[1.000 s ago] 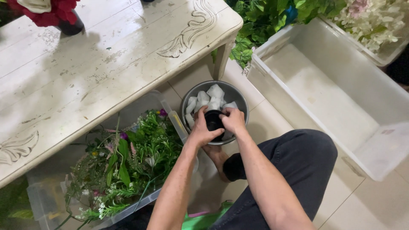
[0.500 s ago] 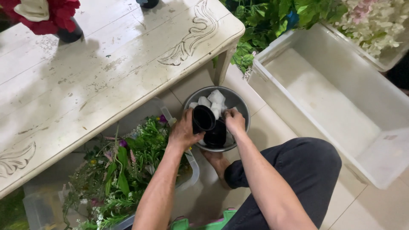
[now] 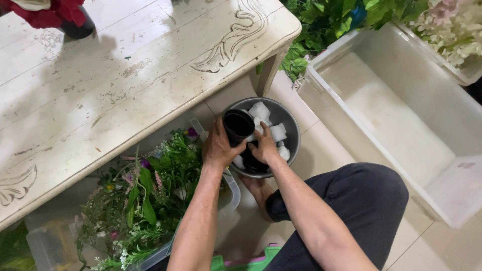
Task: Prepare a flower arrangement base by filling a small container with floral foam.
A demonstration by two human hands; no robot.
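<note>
A round grey metal basin sits on the tiled floor under the table corner, holding several white foam blocks and black pots. My left hand grips a small black plastic pot, lifted to the basin's left rim with its mouth facing up. My right hand reaches into the basin, fingers on another black pot lying among the blocks. My dark trouser knee is bent beside the basin.
A worn white carved table fills the upper left. A clear bin of cut greenery and small flowers stands below it. A big empty white tub lies right, with leafy plants and pale flowers behind.
My left hand has lifted one black pot out and to the left, apart from the one my right hand keeps in the basin. The view has shifted slightly.
</note>
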